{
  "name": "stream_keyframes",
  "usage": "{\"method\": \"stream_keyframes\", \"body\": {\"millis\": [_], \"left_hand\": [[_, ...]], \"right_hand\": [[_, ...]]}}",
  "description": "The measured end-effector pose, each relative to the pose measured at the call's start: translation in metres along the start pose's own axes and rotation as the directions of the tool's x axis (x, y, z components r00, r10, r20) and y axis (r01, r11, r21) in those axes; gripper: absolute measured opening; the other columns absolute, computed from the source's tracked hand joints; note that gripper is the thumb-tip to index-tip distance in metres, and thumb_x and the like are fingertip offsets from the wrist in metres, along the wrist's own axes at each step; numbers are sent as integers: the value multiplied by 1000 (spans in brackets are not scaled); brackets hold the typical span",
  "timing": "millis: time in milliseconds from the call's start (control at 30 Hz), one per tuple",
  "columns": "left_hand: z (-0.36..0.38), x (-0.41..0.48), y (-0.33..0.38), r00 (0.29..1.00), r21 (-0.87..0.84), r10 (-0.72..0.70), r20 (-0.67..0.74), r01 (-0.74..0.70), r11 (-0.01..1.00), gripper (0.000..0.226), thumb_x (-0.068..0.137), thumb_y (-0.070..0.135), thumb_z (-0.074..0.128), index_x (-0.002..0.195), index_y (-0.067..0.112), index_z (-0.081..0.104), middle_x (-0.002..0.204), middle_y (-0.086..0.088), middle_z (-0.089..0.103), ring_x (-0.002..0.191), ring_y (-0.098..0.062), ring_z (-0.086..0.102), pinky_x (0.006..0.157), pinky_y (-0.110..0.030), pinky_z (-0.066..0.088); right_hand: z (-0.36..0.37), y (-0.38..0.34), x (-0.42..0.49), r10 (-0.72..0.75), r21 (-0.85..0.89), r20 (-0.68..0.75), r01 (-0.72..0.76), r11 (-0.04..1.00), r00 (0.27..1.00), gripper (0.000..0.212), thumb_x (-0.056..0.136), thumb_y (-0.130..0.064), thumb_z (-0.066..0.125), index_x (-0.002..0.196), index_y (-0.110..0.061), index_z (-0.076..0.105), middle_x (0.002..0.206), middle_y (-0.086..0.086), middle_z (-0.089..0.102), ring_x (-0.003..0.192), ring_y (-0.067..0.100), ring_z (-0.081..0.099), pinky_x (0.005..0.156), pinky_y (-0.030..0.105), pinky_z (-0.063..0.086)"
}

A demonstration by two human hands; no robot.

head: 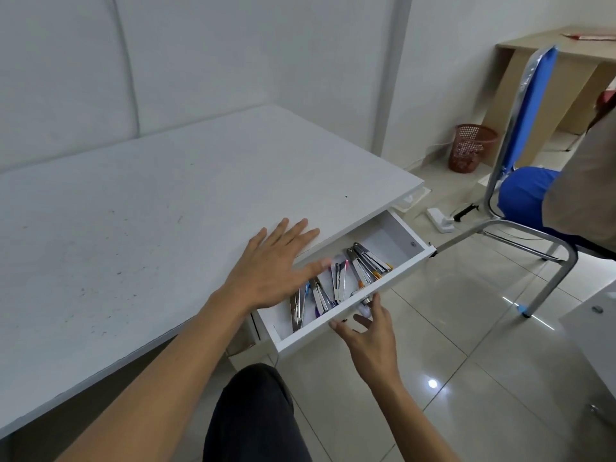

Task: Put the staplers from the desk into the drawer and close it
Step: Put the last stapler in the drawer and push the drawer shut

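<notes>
The white drawer (396,281) under the desk's right edge is pulled out. Several metal staplers (340,281) with coloured parts lie inside it, side by side. My left hand (273,265) rests flat on the white desk (150,211) at its right edge, fingers spread, thumb reaching over the drawer. My right hand (370,328) is at the drawer's front panel, fingers apart, fingertips by the small round knob (365,300). Neither hand holds anything. No stapler shows on the desk top.
A blue chair (530,181) with metal legs stands to the right, another person's arm over its seat. A red mesh bin (470,146) is by the wall, a white power strip (440,220) on the tiled floor. My dark-trousered knee (256,415) is below the drawer.
</notes>
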State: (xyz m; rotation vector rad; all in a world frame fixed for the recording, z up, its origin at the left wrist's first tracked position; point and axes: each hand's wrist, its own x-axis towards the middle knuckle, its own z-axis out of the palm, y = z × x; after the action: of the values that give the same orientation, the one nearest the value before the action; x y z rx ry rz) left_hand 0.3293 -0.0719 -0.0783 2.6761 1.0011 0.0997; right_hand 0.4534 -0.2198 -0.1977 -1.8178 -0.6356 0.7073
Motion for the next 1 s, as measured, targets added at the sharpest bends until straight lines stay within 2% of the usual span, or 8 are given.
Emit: {"method": "stream_keyframes", "body": {"millis": [233,400,500,600,667,800,900,1000], "left_hand": [[1,1,-1,1000,-104,-6,-22,4,995,86,79,77,-10,155,45,17,164,22,3,150,0,-7,122,-39,-3],[0,0,-2,999,-93,12,-36,-15,996,103,69,77,-27,155,42,17,164,21,3,150,1,-5,122,-40,-1],[2,1,-1,999,-133,-2,-38,-3,991,77,87,70,-8,155,44,19,165,22,6,150,2,-5,122,-40,-1],[4,2,-3,999,-104,3,-46,-7,995,64,95,60,2,155,43,20,165,22,8,150,1,-5,122,-40,-1],[5,3,-3,998,-86,9,-63,-15,996,57,100,50,6,155,42,20,165,21,8,151,0,-5,122,-39,-1],[4,1,-4,996,-73,25,-80,-30,997,58,99,40,8,155,41,21,165,19,9,151,-2,-4,122,-38,-1],[3,2,-5,996,-73,31,-82,-37,997,60,97,38,9,155,40,22,165,19,9,151,-2,-2,122,-38,-1],[3,1,-7,996,-90,29,-83,-36,995,56,100,34,14,155,39,24,165,19,10,151,-3,-1,122,-37,-1]], "right_hand": [[5,-3,-1,-22,106,-29,25,994,999,108,80,-20,82,161,-27,13,142,-2,40,98,6,57,91,31,55],[21,-36,28,-120,123,-11,121,985,993,103,82,-26,80,161,-24,15,150,1,33,125,19,54,103,33,50],[42,-52,59,-154,28,28,153,988,988,107,80,-42,79,161,-23,13,157,6,25,135,22,45,110,35,43],[66,-65,78,-205,2,34,205,979,978,81,83,-39,74,150,-18,34,146,7,37,128,21,49,106,35,47],[80,-69,87,-204,7,48,204,979,978,68,85,-33,69,142,-15,39,142,12,44,126,26,53,105,37,48],[86,-67,95,-235,26,94,233,972,968,72,74,-54,59,138,-32,34,145,12,44,128,28,53,104,41,49],[78,-60,99,-297,-64,159,310,949,942,68,83,-44,61,145,-27,42,148,4,47,136,24,48,106,43,49],[64,-71,91,-246,-142,214,280,949,945,72,84,-32,60,151,-23,37,152,5,41,141,25,38,111,46,43]]}}
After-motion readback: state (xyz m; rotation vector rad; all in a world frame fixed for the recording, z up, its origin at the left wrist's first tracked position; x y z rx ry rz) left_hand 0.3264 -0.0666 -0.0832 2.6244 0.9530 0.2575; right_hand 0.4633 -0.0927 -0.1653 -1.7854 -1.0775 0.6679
